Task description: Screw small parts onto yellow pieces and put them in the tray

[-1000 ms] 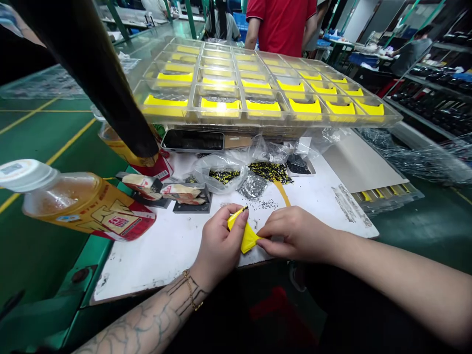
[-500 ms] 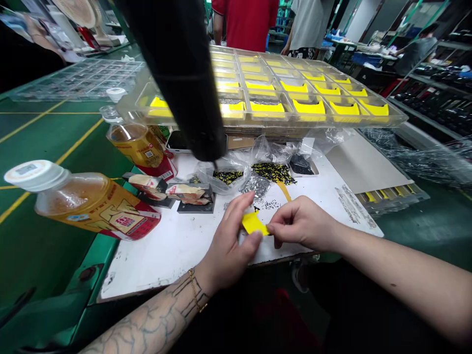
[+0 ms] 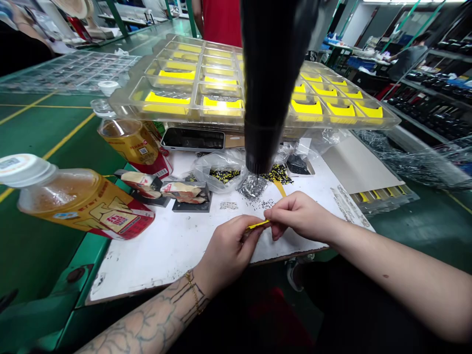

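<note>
Workpiece (image 3: 258,224), yellow, pinched by left hand (image 3: 228,246) and right hand (image 3: 295,216), apparently unfinished. 12 o'clock: tray (image 3: 121,105), many yellow parts (image 3: 223,104) already seated. 1 o'clock: black-and-yellow bits (image 3: 278,173) unused.

The left hand (image 3: 224,250) covers much of the yellow piece (image 3: 258,224), so I can't make out its full shape, and the fingertips of the right hand (image 3: 300,216) hide its far end. A blurred black tool (image 3: 269,83), its top cut off above, blocks several pockets of the clear tray (image 3: 217,118). The red-shirted person (image 3: 221,22) behind is headless at the view's edge. The black specks (image 3: 260,203) on the counter (image 3: 147,260) are too tiny to identify.
</note>
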`<control>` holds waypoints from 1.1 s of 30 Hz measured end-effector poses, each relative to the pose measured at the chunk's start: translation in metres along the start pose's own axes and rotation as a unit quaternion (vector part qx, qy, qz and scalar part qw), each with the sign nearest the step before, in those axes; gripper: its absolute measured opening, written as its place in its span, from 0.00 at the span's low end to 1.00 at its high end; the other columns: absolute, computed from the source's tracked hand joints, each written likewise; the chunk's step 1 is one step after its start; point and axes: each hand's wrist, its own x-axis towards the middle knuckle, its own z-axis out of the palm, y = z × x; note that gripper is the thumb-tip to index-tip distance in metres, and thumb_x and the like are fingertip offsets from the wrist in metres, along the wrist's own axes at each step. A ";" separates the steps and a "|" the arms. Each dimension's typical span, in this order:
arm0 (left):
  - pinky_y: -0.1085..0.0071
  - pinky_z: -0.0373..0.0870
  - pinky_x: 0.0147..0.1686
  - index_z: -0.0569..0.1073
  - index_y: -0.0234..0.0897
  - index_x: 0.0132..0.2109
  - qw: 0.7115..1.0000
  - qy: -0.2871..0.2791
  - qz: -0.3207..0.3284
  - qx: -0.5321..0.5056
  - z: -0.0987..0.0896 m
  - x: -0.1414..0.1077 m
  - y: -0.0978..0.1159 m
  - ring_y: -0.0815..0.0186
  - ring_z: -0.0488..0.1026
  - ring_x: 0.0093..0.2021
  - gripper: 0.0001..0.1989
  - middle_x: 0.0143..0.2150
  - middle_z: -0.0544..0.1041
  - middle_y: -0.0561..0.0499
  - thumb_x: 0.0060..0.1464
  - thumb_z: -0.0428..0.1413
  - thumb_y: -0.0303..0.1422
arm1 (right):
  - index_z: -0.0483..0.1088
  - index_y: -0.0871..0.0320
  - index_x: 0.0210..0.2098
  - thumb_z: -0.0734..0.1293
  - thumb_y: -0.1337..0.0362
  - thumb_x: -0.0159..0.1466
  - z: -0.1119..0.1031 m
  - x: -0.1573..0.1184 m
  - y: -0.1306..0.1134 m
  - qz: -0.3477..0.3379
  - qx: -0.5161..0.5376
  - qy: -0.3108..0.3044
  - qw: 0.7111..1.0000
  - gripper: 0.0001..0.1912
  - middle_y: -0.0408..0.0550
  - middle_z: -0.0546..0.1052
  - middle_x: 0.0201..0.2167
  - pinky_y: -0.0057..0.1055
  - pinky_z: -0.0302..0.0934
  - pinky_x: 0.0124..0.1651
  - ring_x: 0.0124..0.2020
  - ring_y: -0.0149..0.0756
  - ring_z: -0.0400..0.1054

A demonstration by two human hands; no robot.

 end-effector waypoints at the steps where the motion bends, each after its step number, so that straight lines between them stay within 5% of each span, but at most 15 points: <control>1: 0.69 0.73 0.44 0.76 0.39 0.48 1.000 0.007 -0.005 -0.008 0.001 0.000 -0.001 0.64 0.79 0.42 0.08 0.42 0.82 0.48 0.64 0.55 0.30 | 0.75 0.64 0.23 0.70 0.50 0.63 -0.001 0.001 0.000 -0.012 -0.017 0.013 1.000 0.23 0.49 0.78 0.21 0.27 0.67 0.33 0.23 0.29 0.71; 8: 0.72 0.74 0.44 0.75 0.37 0.48 0.995 0.020 -0.062 -0.071 0.002 0.003 0.001 0.65 0.80 0.43 0.08 0.44 0.82 0.47 0.65 0.54 0.31 | 0.75 0.63 0.30 0.62 0.46 0.68 -0.008 0.013 0.004 -0.139 -0.102 0.204 0.964 0.26 0.49 0.77 0.23 0.28 0.68 0.31 0.25 0.33 0.73; 13: 0.73 0.73 0.38 0.77 0.36 0.46 0.997 0.028 -0.066 -0.034 0.002 0.002 0.002 0.64 0.79 0.41 0.07 0.42 0.82 0.47 0.62 0.56 0.31 | 0.77 0.60 0.37 0.63 0.52 0.69 -0.005 0.042 -0.010 -0.202 -0.245 0.198 0.927 0.18 0.47 0.79 0.28 0.29 0.66 0.32 0.27 0.32 0.72; 16: 0.75 0.73 0.34 0.76 0.35 0.47 0.997 0.030 -0.064 -0.034 0.002 0.001 0.001 0.66 0.78 0.38 0.08 0.42 0.82 0.47 0.62 0.55 0.30 | 0.79 0.58 0.39 0.67 0.62 0.65 0.004 0.071 -0.029 -0.241 -0.369 0.180 0.879 0.09 0.47 0.80 0.36 0.33 0.65 0.43 0.36 0.36 0.73; 21: 0.75 0.70 0.29 0.76 0.35 0.46 0.998 0.021 -0.060 -0.023 0.002 0.000 0.000 0.69 0.75 0.30 0.08 0.41 0.82 0.47 0.62 0.55 0.30 | 0.72 0.60 0.55 0.69 0.64 0.62 0.024 0.124 -0.059 -0.260 -0.506 0.212 0.795 0.22 0.59 0.74 0.54 0.42 0.60 0.58 0.56 0.51 0.66; 24: 0.75 0.70 0.29 0.76 0.35 0.46 0.998 0.015 -0.059 -0.018 0.001 0.001 0.000 0.70 0.74 0.29 0.08 0.41 0.82 0.47 0.62 0.54 0.29 | 0.72 0.63 0.51 0.71 0.65 0.59 0.030 0.147 -0.064 -0.231 -0.546 0.240 0.769 0.21 0.63 0.76 0.48 0.45 0.63 0.53 0.52 0.56 0.68; 28: 0.75 0.70 0.31 0.77 0.36 0.45 0.998 0.013 -0.056 -0.010 0.000 0.002 0.002 0.69 0.73 0.29 0.08 0.40 0.82 0.48 0.61 0.54 0.29 | 0.73 0.60 0.46 0.70 0.62 0.60 0.028 0.153 -0.059 -0.227 -0.562 0.256 0.754 0.15 0.57 0.79 0.39 0.40 0.64 0.43 0.42 0.51 0.72; 33: 0.75 0.69 0.31 0.77 0.36 0.43 0.998 0.027 -0.048 -0.007 0.000 0.002 0.003 0.69 0.73 0.31 0.07 0.38 0.81 0.49 0.60 0.55 0.28 | 0.71 0.60 0.46 0.60 0.62 0.69 0.011 0.134 -0.046 -0.266 -0.557 0.278 0.736 0.12 0.56 0.77 0.45 0.36 0.61 0.48 0.47 0.46 0.70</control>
